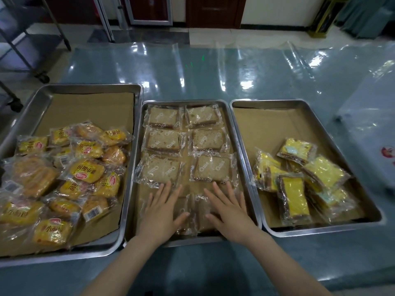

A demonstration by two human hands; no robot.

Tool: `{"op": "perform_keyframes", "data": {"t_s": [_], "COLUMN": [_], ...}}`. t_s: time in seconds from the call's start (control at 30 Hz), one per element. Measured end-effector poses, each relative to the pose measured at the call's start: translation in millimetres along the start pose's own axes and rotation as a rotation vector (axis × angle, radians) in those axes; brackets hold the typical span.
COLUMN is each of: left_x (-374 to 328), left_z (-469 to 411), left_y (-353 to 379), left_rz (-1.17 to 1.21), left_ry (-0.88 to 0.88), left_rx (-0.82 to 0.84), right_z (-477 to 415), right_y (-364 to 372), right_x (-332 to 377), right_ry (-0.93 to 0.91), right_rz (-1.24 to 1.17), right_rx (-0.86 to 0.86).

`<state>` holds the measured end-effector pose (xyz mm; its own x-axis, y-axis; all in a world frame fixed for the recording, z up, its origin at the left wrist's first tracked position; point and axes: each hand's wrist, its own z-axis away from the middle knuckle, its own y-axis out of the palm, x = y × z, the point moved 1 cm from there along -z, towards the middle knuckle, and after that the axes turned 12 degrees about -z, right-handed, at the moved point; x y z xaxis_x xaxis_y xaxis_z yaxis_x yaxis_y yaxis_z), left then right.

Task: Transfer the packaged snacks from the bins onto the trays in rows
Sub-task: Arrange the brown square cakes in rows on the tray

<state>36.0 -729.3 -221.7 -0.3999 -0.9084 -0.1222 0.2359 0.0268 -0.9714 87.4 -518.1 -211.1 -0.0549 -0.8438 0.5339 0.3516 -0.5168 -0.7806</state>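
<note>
Head view. Three steel trays sit side by side on the counter (192, 67), which is covered in clear film.

The middle tray (183, 101) has six brown cake packs (162, 139) lying flat in two columns of three rows, starting from the far end (clear wrappers, white print). At its near end, more of the same packs (192, 212) lie bunched together, partly hidden under your hands.

Your left grip (161, 212) is flat and palm down, fingers straight and spread. It rests on the left side of that bunch and holds nothing. Your right grip (229, 210) is the same on the right side: flat and spread, nothing pinched, no finger curled round anything. The thumbs point inward toward each other but stay apart. Both sets of fingertips reach about to the wrapper edges of the third row; I cannot tell whether they touch.

The left tray (85, 86) holds a loose heap of yellow bun packs (85, 167) filling its near part. Its cardboard liner (92, 107) is bare at the far end.

The right tray (277, 100) holds a smaller heap of yellow cake packs (299, 174) toward the near right.

A wheeled metal rack (32, 39) stands on the floor at far left.
</note>
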Motion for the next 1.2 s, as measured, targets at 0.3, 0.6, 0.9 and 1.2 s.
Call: {"op": "perform_keyframes", "data": {"t_s": [0.3, 0.6, 0.9, 1.2], "left_x": [16.9, 7.5, -0.2, 2.1], "left_z": [-38.8, -46.1, -48.1, -43.2], "left_y": [-11.7, -6.1, -7.4, 6.9], "left_rz": [-0.106, -0.156, -0.176, -0.14], "left_ry": [-0.069, -0.119, -0.15, -0.151], "left_rx": [0.068, 0.076, 0.1, 0.066], "right_z": [-38.7, -43.4, -90.5, -83.1], "right_y": [-4.3, -6.2, -36.5, -31.7], "right_x": [1.9, -3.2, -13.1, -25.1], "right_ry": [-0.037, 0.017, -0.034, -0.093], "right_rz": [0.238, 0.195, 0.184, 0.217], "right_rx": [0.03, -0.094, -0.008, -0.025]}}
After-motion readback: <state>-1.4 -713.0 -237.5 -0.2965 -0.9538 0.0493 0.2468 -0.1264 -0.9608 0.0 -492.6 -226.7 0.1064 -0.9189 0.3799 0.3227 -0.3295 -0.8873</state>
